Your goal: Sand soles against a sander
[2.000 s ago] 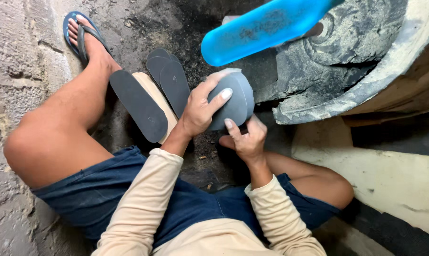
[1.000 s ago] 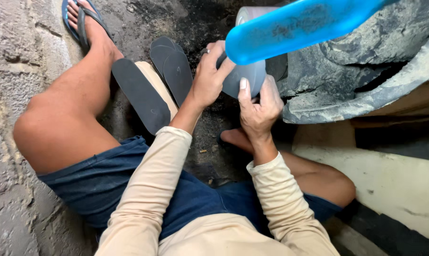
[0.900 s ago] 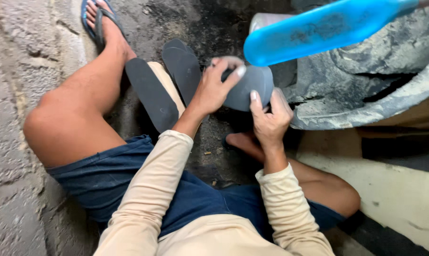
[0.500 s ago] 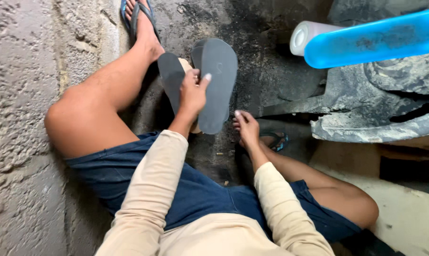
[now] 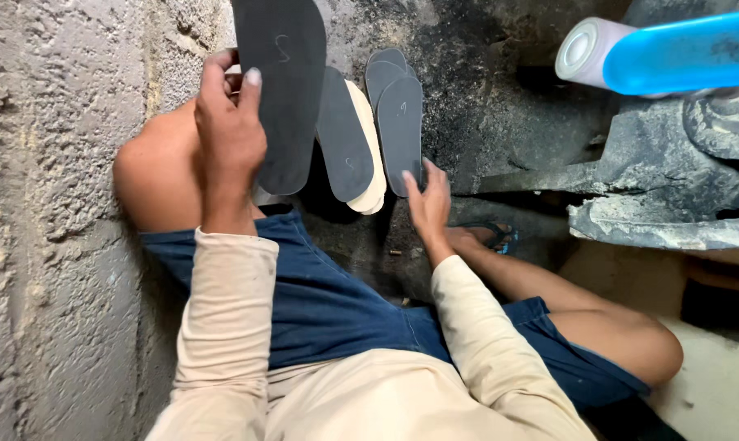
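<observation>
1. Watching left hand (image 5: pixel 229 131) clamped on a flat dark grey foam sole cutout (image 5: pixel 280 90), raised far left.
2. I see right hand (image 5: pixel 428 200), fingers spread, touching a smaller dark grey sole (image 5: pixel 400 131) leaning on the black floor (image 5: pixel 484 98).

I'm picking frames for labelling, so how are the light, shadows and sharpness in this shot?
Head view: soft, even light with no glare; the left hand and the dark sole it holds are sharp, as is the right hand touching a smaller sole; deep shadow swallows the floor beyond them; the blue tube at the top right looks slightly soft.
</observation>
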